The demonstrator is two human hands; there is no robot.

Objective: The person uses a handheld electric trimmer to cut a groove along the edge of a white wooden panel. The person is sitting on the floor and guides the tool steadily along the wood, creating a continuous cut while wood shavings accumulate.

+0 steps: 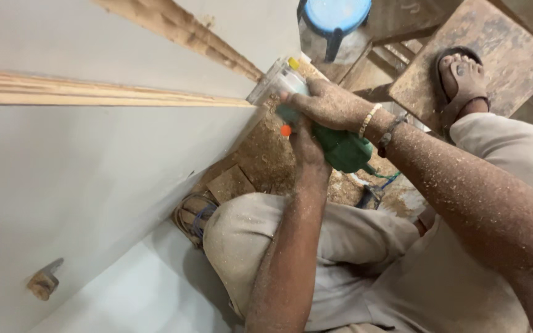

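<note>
Together, both sawdust-coated hands clenched a green handheld trimmer (340, 148): the right hand (325, 102) gripped over its clear base, and the left hand (306, 145) wrapped its body from below. Just beyond the right hand's fingers, the base pressed against the corner of a grey laminated board (94, 185), with a blue-lidded jar (334, 24) farther past.

Sawdust-strewn floor (260, 154) — wood offcut (231, 183), blue-lidded jar (334, 28), sandalled foot (462, 80).
</note>
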